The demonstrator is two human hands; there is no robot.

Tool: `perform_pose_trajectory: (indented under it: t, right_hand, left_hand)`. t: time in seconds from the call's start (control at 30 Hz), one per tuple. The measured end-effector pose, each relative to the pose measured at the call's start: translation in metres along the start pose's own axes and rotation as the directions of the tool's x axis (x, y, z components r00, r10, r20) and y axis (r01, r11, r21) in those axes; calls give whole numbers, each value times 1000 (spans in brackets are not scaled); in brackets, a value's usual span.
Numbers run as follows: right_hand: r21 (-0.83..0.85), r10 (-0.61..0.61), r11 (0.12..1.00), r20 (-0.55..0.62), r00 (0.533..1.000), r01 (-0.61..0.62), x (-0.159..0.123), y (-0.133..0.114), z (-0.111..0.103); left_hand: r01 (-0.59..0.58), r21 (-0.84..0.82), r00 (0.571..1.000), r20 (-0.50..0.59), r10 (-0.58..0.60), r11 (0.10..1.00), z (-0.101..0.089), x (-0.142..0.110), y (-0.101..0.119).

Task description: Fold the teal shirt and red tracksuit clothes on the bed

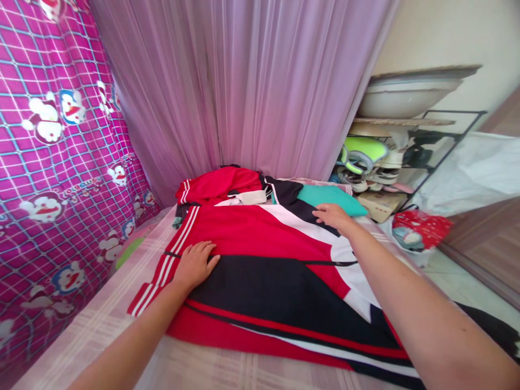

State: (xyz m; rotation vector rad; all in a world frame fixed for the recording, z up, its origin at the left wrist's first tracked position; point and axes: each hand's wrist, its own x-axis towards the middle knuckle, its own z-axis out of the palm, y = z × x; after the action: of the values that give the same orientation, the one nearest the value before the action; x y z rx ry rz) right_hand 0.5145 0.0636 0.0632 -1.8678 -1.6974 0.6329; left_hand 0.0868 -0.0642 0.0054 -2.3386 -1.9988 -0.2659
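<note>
A red, white and black tracksuit garment is spread flat on the bed, with double white stripes along its left edge. My left hand rests palm down, fingers spread, where the red cloth meets a wide black section. Red and white piping runs along that black section; whether it is a separate piece I cannot tell. At the far right, my right hand has its fingers bent together at the edge of a black sleeve, apparently pinching it. Its fingertips are partly hidden.
Behind lie a crumpled red garment and a teal pillow. A purple curtain hangs beyond the bed; a pink cartoon-print cloth hangs left. To the right stand a shoe rack, a basin and a red bag.
</note>
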Motion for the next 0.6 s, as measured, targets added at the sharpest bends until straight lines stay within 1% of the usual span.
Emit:
perform_pose_trajectory:
  t: [0.1, 0.13, 0.17, 0.2, 0.23, 0.27, 0.3, 0.33, 0.43, 0.5, 0.6]
  right_hand:
    - [-48, -12, 999, 38, 999, 14, -13, 7, -1]
    - [-59, -28, 998, 47, 998, 31, -15, 10, 0]
    - [-60, -45, 997, 55, 998, 48, -17, 12, 1]
    - [-54, -57, 997, 59, 997, 60, -19, 15, 1]
    - [-46, -65, 997, 60, 996, 68, -21, 18, 2]
    - [-43, -70, 996, 62, 996, 73, -22, 20, 2]
    - [-47, -77, 996, 63, 995, 80, -24, 21, 2]
    - [-59, -87, 994, 63, 994, 91, -26, 22, 1]
    - [-107, -148, 982, 53, 988, 152, -31, 23, 1]
    - [-128, -188, 973, 48, 981, 193, -33, 21, 0]
    - [-149, -223, 963, 20, 975, 224, -35, 20, -1]
  left_hand:
    - [17, -19, 995, 99, -15, 1000, -19, 22, -10]
    - [48, 5, 994, 98, -48, 999, -28, 34, -15]
    - [72, 50, 995, 67, -75, 996, -36, 48, -21]
    - [73, 93, 997, 30, -76, 993, -43, 63, -28]
    - [53, 128, 999, -6, -53, 990, -50, 78, -34]
    - [24, 167, 1000, -12, -22, 986, -55, 93, -40]
    - [4, 201, 1000, -4, -3, 979, -58, 108, -47]
    - [4, 232, 1000, 17, -8, 973, -59, 121, -52]
    - [46, 285, 992, 100, -77, 957, -56, 150, -65]
    - [58, 295, 986, 135, -102, 954, -54, 159, -70]
    - [27, 334, 986, 147, -81, 942, -57, 160, -73]
